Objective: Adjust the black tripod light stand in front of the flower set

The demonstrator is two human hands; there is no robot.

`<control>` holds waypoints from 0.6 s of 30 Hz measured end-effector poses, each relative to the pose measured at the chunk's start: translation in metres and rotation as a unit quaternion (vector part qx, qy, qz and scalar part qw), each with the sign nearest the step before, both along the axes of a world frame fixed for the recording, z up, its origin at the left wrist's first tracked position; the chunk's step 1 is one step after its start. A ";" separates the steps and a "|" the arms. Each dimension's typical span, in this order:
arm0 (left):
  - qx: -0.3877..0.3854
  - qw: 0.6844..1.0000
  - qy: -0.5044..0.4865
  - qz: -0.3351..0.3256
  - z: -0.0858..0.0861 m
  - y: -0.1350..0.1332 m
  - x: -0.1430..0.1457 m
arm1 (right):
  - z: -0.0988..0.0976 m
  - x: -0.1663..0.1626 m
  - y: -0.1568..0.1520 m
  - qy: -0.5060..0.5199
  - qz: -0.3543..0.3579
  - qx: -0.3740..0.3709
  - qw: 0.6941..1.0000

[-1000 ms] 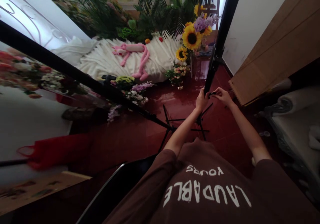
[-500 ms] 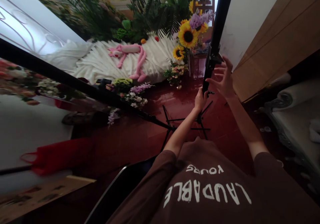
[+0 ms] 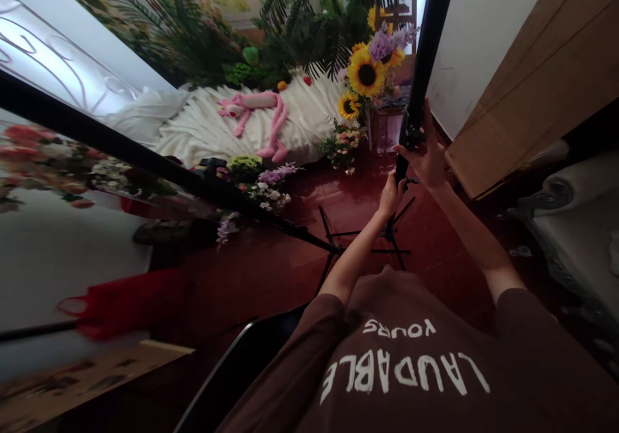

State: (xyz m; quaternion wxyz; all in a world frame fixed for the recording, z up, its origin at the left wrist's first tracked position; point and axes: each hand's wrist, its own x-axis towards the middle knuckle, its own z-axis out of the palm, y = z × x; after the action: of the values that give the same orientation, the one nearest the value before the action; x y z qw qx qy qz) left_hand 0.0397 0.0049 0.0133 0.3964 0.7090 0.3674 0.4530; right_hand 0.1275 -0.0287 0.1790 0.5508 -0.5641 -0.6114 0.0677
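A black stand pole [image 3: 425,52] rises upright in front of me, with tripod legs [image 3: 387,239] spread on the red floor. My left hand [image 3: 391,194] is wrapped round the pole low down, just beside a small black knob. Higher up, my right hand [image 3: 425,152] grips the pole at its clamp collar, fingers curled round it.
A second black stand [image 3: 145,159] slants across from the left to its own tripod base [image 3: 329,252]. Behind lie a white cloth with a pink plush toy [image 3: 258,113], sunflowers [image 3: 366,75], palm leaves and flower bunches. A wooden board [image 3: 541,78] leans at the right; a red bag [image 3: 120,304] lies at the left.
My right hand left the knob near my left hand, rose with fingers spread, and has now closed on the pole's collar higher up. My left hand kept its hold.
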 end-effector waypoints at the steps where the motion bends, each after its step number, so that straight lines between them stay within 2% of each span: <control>1: -0.003 1.000 0.000 -0.004 -0.001 0.001 0.000 | -0.003 -0.001 -0.002 0.005 -0.003 -0.011 1.000; 6: -0.004 1.000 -0.003 -0.012 -0.007 0.003 0.001 | -0.026 -0.007 -0.011 0.049 -0.013 -0.080 0.996; 12: -0.013 1.000 -0.010 -0.009 -0.017 0.007 0.003 | -0.069 -0.004 -0.010 0.122 0.039 -0.159 0.979; 15: -0.018 1.000 -0.022 -0.013 -0.015 0.008 0.002 | -0.079 -0.005 -0.007 0.125 0.046 -0.156 0.979; 18: -0.031 0.999 -0.033 -0.010 -0.007 0.002 -0.001 | -0.080 0.000 -0.004 0.096 0.062 -0.125 0.986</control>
State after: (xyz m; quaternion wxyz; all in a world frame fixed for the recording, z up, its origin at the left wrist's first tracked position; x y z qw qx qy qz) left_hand 0.0385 0.0068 0.0062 0.4347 0.6845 0.3611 0.4605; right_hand 0.1272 -0.0326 0.0992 0.5268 -0.5804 -0.5764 0.2312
